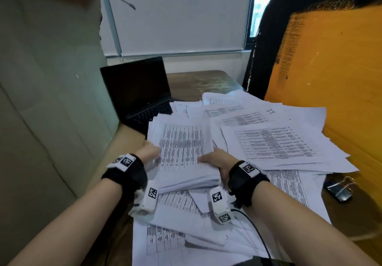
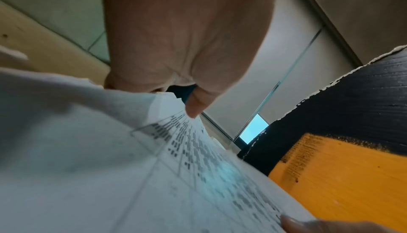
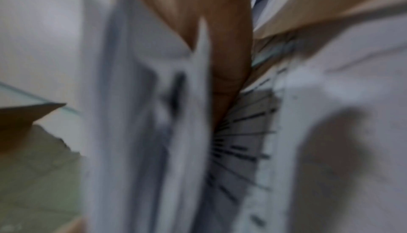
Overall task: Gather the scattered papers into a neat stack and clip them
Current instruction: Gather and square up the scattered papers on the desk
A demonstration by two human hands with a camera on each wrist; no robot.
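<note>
A thick bundle of printed papers is lifted at its near end above the desk, its top sheet covered in table text. My left hand grips its left edge, thumb on the top sheet. My right hand holds the right near corner, thumb lying across the top page and fingers underneath. The right wrist view is blurred and shows my right hand among paper edges. More loose sheets lie spread to the right and below. A black binder clip lies at the right.
An open dark laptop stands at the back left, partly under the papers. A cardboard wall closes the left side and an orange and black panel the right. A black cable crosses the near papers.
</note>
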